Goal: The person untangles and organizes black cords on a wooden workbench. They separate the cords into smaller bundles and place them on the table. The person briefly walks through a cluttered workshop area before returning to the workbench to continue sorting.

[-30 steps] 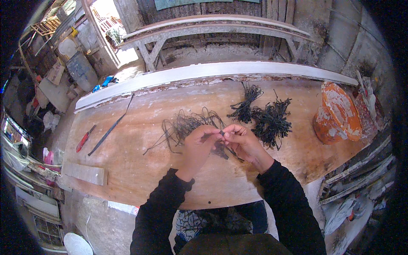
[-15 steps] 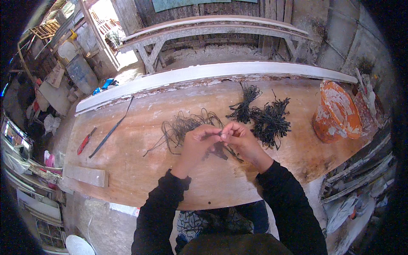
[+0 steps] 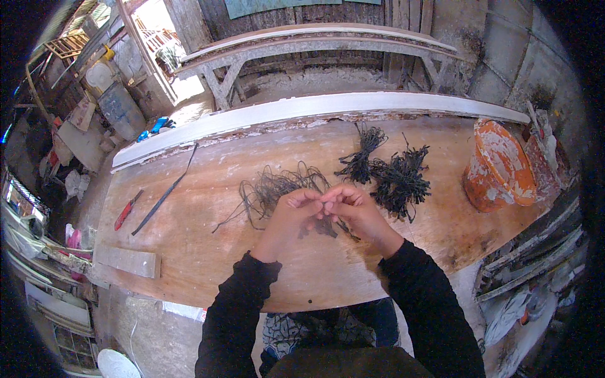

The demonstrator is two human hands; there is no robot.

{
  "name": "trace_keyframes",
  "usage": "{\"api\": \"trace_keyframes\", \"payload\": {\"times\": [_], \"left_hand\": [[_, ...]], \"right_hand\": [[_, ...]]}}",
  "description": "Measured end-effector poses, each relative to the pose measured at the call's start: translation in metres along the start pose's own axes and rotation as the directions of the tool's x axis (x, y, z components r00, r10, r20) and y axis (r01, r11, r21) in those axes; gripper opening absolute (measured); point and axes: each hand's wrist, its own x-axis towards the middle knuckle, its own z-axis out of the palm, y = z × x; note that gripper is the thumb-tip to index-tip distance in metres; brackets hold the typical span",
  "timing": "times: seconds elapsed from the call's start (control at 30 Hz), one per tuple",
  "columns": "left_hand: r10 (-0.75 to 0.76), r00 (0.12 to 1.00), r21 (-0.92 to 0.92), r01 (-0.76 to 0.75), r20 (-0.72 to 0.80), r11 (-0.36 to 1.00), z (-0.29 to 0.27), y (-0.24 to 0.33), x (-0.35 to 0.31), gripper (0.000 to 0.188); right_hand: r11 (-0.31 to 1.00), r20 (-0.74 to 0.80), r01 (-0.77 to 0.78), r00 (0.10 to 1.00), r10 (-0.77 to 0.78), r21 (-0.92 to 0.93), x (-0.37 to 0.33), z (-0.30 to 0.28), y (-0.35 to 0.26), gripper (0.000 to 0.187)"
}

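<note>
My left hand (image 3: 288, 217) and my right hand (image 3: 356, 211) meet over the middle of a worn wooden table (image 3: 208, 239), fingertips pinched together on a thin dark strand (image 3: 328, 205). Just beyond the left hand lies a loose tangle of dark wire-like strands (image 3: 271, 189). To the right of my hands sit two tied dark bundles, one bundle (image 3: 362, 157) further back and a larger bundle (image 3: 400, 183) nearer. Small dark pieces lie under my right hand, mostly hidden.
An orange paint-stained bucket (image 3: 498, 167) lies on its side at the table's right end. A red-handled tool (image 3: 126, 211) and a long dark strip (image 3: 167, 195) lie at left, a wooden block (image 3: 129, 261) near the front left edge. A white plank (image 3: 315, 107) borders the far edge.
Both hands have stayed together over the table's middle; the fingers have shifted slightly on the strand. Nothing else has moved.
</note>
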Motion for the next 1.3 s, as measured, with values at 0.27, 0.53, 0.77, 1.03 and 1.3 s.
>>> {"api": "trace_keyframes", "payload": {"times": [0.27,0.53,0.77,1.03,1.3], "left_hand": [[0.029,0.984,0.022,-0.025,-0.179,0.999,0.000,0.002,0.002,0.006],[0.123,0.972,0.094,-0.106,-0.201,0.990,0.001,0.001,0.005,0.007],[0.304,0.950,0.134,-0.293,-0.071,0.947,0.000,0.003,0.008,0.026],[0.323,0.943,0.293,-0.331,0.077,0.897,0.020,-0.005,0.002,0.046],[0.167,0.984,0.234,-0.149,-0.059,0.961,0.003,0.000,0.006,0.024]], "right_hand": [[1.000,-0.059,0.011,0.998,-0.012,-0.026,0.001,-0.001,0.012,0.009],[0.997,-0.047,0.075,0.996,-0.075,0.007,0.000,0.002,0.013,0.017],[0.994,-0.084,-0.085,0.993,0.079,-0.071,-0.005,0.008,0.006,0.016],[1.000,-0.335,0.011,0.942,-0.005,0.015,-0.002,0.002,-0.011,0.010],[0.994,-0.438,-0.052,0.899,0.004,-0.097,0.000,-0.002,-0.013,0.016]]}}
